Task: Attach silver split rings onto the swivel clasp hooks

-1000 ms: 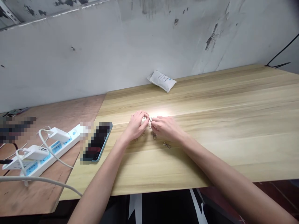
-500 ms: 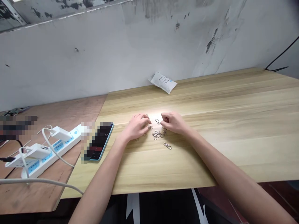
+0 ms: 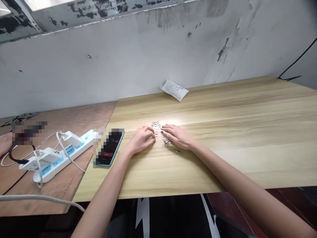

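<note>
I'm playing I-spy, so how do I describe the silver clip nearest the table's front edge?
Look at the pale wooden table, then the right hand over it. Just below its wrist in the picture lies a small silver clip. Unlike the clustered clips beside the hand, it lies alone.

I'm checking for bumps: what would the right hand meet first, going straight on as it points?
Probably the far cluster of small, looped silver metal clasps just ahead of the right hand, though depth is unclear.

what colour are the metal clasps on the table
Silver; the clasps show best in the head view, the only one here.
</note>
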`<action>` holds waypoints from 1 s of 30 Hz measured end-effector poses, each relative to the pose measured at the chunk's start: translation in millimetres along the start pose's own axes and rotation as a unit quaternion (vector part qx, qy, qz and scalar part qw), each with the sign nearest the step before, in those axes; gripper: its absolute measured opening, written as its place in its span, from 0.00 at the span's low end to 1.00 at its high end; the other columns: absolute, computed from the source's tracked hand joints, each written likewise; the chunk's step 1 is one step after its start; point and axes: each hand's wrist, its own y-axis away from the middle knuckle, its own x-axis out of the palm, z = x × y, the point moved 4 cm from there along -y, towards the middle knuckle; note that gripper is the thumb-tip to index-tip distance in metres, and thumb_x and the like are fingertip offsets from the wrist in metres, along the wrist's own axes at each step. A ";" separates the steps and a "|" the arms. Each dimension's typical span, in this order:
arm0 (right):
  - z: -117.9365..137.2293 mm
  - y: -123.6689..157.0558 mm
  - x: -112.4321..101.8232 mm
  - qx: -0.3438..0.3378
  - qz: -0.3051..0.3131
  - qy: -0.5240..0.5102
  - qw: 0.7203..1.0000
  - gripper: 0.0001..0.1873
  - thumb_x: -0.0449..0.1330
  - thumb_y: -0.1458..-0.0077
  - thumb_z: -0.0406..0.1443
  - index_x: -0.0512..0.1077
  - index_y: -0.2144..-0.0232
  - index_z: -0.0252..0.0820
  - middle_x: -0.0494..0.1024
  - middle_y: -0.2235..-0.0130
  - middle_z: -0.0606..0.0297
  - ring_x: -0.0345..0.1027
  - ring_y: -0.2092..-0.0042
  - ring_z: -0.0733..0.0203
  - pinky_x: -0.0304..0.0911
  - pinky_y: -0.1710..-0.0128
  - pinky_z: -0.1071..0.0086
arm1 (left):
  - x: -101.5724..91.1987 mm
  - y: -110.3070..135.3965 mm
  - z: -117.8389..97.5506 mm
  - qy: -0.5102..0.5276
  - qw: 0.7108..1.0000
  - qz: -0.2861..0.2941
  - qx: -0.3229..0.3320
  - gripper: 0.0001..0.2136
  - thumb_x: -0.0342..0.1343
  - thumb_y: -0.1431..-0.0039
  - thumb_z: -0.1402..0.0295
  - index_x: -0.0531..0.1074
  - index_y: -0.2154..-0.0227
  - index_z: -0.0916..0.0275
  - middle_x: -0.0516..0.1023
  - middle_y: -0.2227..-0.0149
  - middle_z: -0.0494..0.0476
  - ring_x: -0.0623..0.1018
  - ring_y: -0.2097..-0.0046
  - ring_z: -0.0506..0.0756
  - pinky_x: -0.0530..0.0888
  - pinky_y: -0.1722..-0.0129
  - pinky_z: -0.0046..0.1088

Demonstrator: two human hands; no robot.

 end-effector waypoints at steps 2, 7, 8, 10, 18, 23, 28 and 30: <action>6.0 7.9 2.9 -0.004 0.005 -0.002 1.000 0.23 0.43 0.32 0.45 0.69 0.44 0.46 0.71 0.41 0.59 0.57 0.36 0.51 0.56 0.39 0.51 | -0.7 10.5 2.2 0.000 0.999 -0.033 -0.022 0.07 0.53 0.36 0.66 0.75 0.64 0.58 0.74 0.53 0.57 0.72 0.48 0.57 0.67 0.45 0.41; 17.2 31.6 4.2 0.032 0.003 0.038 0.999 0.29 0.43 0.33 0.49 0.61 0.38 0.42 0.61 0.35 0.55 0.50 0.33 0.52 0.50 0.35 0.52 | 12.1 13.3 -12.6 -0.026 0.998 -0.051 -0.017 0.16 0.50 0.34 0.60 0.70 0.47 0.55 0.69 0.44 0.61 0.66 0.40 0.60 0.64 0.41 0.45; 19.1 35.4 4.5 0.034 0.006 0.052 0.998 0.30 0.44 0.33 0.50 0.60 0.37 0.41 0.59 0.34 0.55 0.48 0.32 0.52 0.49 0.34 0.52 | 15.8 10.6 -16.5 -0.041 0.998 -0.042 -0.011 0.17 0.50 0.35 0.59 0.68 0.45 0.55 0.67 0.41 0.61 0.64 0.38 0.61 0.63 0.40 0.47; 21.8 40.9 5.4 0.040 0.012 0.078 0.996 0.31 0.44 0.34 0.50 0.58 0.36 0.40 0.57 0.33 0.54 0.45 0.31 0.52 0.46 0.33 0.52 | 20.5 5.3 -22.6 -0.059 0.998 -0.034 0.006 0.17 0.51 0.35 0.59 0.70 0.46 0.54 0.65 0.39 0.62 0.61 0.36 0.63 0.61 0.39 0.50; 24.4 36.3 12.7 0.114 -0.010 0.146 0.983 0.39 0.46 0.38 0.57 0.55 0.35 0.40 0.52 0.32 0.52 0.42 0.31 0.47 0.44 0.34 0.50 | 15.2 10.5 -15.2 -0.076 0.994 -0.072 -0.019 0.09 0.55 0.38 0.62 0.75 0.59 0.58 0.70 0.43 0.62 0.61 0.35 0.63 0.60 0.38 0.51; 27.9 20.6 24.7 0.108 -0.014 0.150 0.983 0.33 0.44 0.34 0.50 0.58 0.36 0.35 0.55 0.33 0.49 0.46 0.31 0.48 0.45 0.33 0.52 | 24.6 5.0 -5.4 -0.045 0.997 -0.051 -0.046 0.19 0.51 0.36 0.60 0.67 0.45 0.60 0.64 0.38 0.66 0.62 0.35 0.63 0.63 0.38 0.49; 17.0 14.1 24.7 0.068 -0.044 0.138 0.987 0.23 0.43 0.33 0.36 0.66 0.42 0.34 0.64 0.37 0.50 0.55 0.35 0.51 0.52 0.36 0.56 | 32.5 -1.0 0.6 0.019 0.998 -0.034 -0.051 0.16 0.42 0.31 0.66 0.69 0.47 0.59 0.67 0.39 0.60 0.66 0.37 0.58 0.66 0.38 0.41; 13.3 13.8 19.8 0.052 -0.070 0.129 0.988 0.21 0.45 0.34 0.34 0.71 0.47 0.36 0.70 0.41 0.52 0.61 0.38 0.52 0.58 0.39 0.57 | 30.6 -0.5 0.0 0.031 0.998 -0.051 -0.038 0.15 0.42 0.31 0.67 0.71 0.50 0.59 0.70 0.42 0.60 0.69 0.40 0.56 0.68 0.40 0.39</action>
